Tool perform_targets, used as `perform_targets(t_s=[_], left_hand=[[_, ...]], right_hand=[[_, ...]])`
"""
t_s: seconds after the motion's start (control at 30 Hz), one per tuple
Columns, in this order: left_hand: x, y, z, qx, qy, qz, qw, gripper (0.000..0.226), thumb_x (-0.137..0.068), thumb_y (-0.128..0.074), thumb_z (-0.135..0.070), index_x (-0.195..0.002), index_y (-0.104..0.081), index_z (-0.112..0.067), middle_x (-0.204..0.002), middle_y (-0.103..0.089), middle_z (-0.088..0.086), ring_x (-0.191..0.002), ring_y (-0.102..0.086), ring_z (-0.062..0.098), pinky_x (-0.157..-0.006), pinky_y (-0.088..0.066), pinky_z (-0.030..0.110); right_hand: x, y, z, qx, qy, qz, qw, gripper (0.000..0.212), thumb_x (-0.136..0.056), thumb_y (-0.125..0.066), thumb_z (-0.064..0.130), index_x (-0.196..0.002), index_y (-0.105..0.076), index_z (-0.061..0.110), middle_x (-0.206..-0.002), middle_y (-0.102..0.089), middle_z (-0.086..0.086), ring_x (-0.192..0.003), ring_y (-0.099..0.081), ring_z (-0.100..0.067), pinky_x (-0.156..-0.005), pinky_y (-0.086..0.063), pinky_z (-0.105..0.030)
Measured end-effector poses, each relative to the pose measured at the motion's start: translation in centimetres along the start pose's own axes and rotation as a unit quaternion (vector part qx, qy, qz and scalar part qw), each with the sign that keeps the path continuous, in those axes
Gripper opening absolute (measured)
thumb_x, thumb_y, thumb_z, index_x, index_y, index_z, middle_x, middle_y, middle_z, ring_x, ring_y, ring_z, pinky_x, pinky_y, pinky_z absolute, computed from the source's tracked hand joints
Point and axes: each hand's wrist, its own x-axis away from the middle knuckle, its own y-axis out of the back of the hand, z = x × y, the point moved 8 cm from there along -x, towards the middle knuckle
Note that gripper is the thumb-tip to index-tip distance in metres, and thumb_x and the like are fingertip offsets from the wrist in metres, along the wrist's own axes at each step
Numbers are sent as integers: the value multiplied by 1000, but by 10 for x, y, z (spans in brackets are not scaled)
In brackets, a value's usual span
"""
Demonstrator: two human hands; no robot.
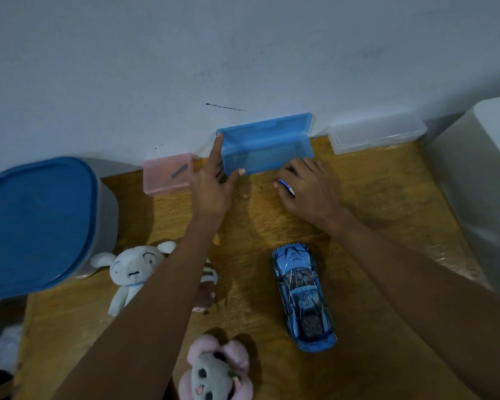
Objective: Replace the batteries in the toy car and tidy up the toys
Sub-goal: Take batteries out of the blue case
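A blue plastic box (267, 153) stands against the wall with its lid raised. My left hand (214, 183) touches its left end, index finger on the lid corner, thumb on the front wall. Just in front of the box my right hand (306, 189) is curled around a small blue-and-white battery (286, 186), mostly hidden by the fingers. The blue toy car (302, 293) lies on the wooden table (387, 203), nearer to me and under my right forearm. A white plush (133, 272), a pink-eared grey plush (217, 370) and a brown striped plush (208, 284) lie by my left arm.
A pink box (168, 174) holding a dark screwdriver-like tool sits left of the blue box. A clear box (377, 137) sits to its right by the wall. A large bin with a blue lid (35, 223) stands at the left. A white container (485, 183) borders the right edge.
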Motion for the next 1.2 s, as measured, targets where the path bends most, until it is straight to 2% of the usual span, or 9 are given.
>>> perform_targets(t_s=[0.17,0.3,0.4,0.53,0.67,0.77,0.9,1.07,1.2], left_hand=[[4,1,-4,18,-6,-10,1000,83,-88,-78,-22,-155,-30,-31,-133,-67,9,-120,-66,14,-98,-58,45],[2,3,3,62,46,-26,997,74,-83,-81,-32,-140,-34,-28,-133,-62,15,-117,-67,13,-94,-60,44],[4,3,-2,57,39,-40,997,77,-86,-79,-22,-145,-31,-25,-129,-65,14,-116,-67,12,-95,-59,38],[4,4,-5,-23,9,-26,999,79,-90,-74,-24,-153,-29,-41,-128,-67,10,-112,-69,15,-94,-60,40],[5,7,-13,-106,-46,-33,993,52,-91,-71,-34,-140,-59,-21,-105,-73,9,-91,-69,23,-88,-60,42],[6,9,-20,-122,-59,-50,990,45,-93,-70,-35,-132,-66,-12,-100,-75,7,-80,-65,16,-78,-59,32],[7,11,-22,-114,-55,-68,990,36,-96,-68,-28,-128,-69,-10,-96,-76,6,-72,-57,5,-71,-48,14],[8,13,-25,-104,-46,-69,991,35,-94,-70,-23,-126,-69,-8,-100,-76,7,-80,-66,12,-80,-55,22],[0,14,-32,-125,2,-2,992,37,-97,-67,-26,-130,-67,-10,-109,-75,12,-91,-67,18,-93,-56,36]], right_hand=[[-11,16,-1,-20,-16,-32,999,27,-91,-66,38,-105,-72,16,-102,-65,-5,-98,-58,-26,-80,-46,-37],[-48,51,-17,-29,-87,-95,991,32,-96,-60,34,-124,-65,20,-106,-60,-8,-98,-55,-27,-80,-45,-37],[-61,50,-26,13,-107,-50,993,30,-96,-58,33,-121,-69,19,-104,-57,-8,-100,-52,-28,-77,-43,-38],[-43,30,-34,-15,-118,-2,993,18,-94,-63,31,-98,-77,22,-105,-55,-7,-103,-50,-30,-77,-45,-43],[-19,9,-41,-109,-190,42,975,30,-95,-62,40,-118,-72,24,-134,-52,-12,-125,-46,-31,-95,-51,-43],[-12,1,-41,-171,-236,57,955,36,-95,-65,35,-129,-67,25,-152,-41,-16,-139,-41,-32,-105,-44,-37],[-7,-1,-41,-197,-258,36,945,34,-93,-69,27,-127,-69,22,-155,-40,-16,-141,-40,-29,-105,-39,-28],[-7,-2,-37,-201,-269,35,941,32,-94,-68,23,-126,-69,20,-157,-38,-14,-142,-38,-27,-102,-33,-20],[-19,10,-31,-123,-261,87,953,32,-95,-67,26,-127,-68,22,-155,-41,-16,-142,-36,-31,-111,-37,-37]])
